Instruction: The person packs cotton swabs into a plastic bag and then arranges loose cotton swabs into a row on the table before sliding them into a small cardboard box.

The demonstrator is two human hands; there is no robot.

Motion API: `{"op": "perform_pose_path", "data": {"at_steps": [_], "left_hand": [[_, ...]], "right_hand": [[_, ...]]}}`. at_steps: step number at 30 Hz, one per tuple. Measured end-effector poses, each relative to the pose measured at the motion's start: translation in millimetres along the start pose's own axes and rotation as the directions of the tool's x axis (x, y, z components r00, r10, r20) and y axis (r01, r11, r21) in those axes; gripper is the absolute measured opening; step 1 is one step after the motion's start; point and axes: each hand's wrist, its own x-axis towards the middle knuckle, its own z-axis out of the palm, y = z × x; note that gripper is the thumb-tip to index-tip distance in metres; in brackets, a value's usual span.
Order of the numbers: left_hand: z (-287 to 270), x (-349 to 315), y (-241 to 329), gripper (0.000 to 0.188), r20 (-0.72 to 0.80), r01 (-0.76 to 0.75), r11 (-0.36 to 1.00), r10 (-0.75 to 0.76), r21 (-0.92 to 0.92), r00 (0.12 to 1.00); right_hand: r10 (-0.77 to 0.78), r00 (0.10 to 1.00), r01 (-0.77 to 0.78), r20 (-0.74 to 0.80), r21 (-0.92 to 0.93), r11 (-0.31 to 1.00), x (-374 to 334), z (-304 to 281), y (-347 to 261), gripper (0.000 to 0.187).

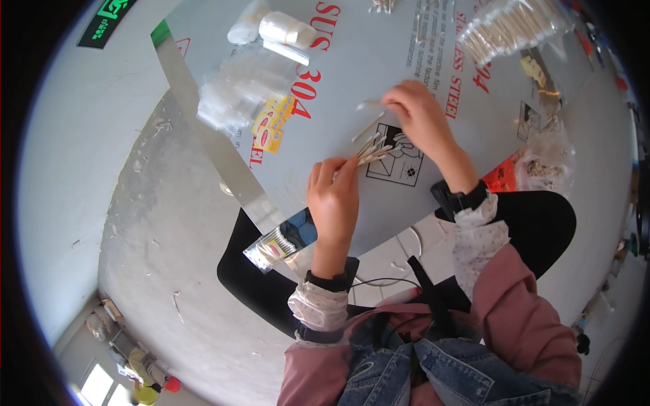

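Note:
My left hand (pixel 334 197) pinches a small bundle of thin pale sticks (pixel 374 150) that fan out toward the upper right over the steel table (pixel 352 74). My right hand (pixel 421 116) is just above and to the right of it, fingers closed on a single stick (pixel 369 105) that points left. Another loose stick (pixel 367 127) lies on the table between the two hands. Both wrists wear dark bands and white cuffs under pink sleeves.
A filled clear packet of sticks (pixel 272 247) lies at the table's near edge. A heap of empty clear bags (pixel 240 91) and a white roll (pixel 288 30) sit at the far left, a big bag of sticks (pixel 508 27) at the far right. Grey floor lies to the left.

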Motion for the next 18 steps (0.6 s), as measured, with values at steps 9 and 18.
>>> {"op": "perform_pose_path", "data": {"at_steps": [9,18], "left_hand": [[11.1,8.0,7.5,0.046,-0.014,0.075,0.997,-0.075,0.003,0.997],[18.6,-23.4,16.5,0.068,0.198,-0.034,0.976,-0.009,0.213,0.980]], "right_hand": [[-0.057,0.961,0.014,0.271,0.157,0.988,-24.4,2.4,-34.4,0.017],[0.319,0.940,-0.217,-0.118,0.516,0.829,-69.7,29.4,-43.8,0.030]]}}
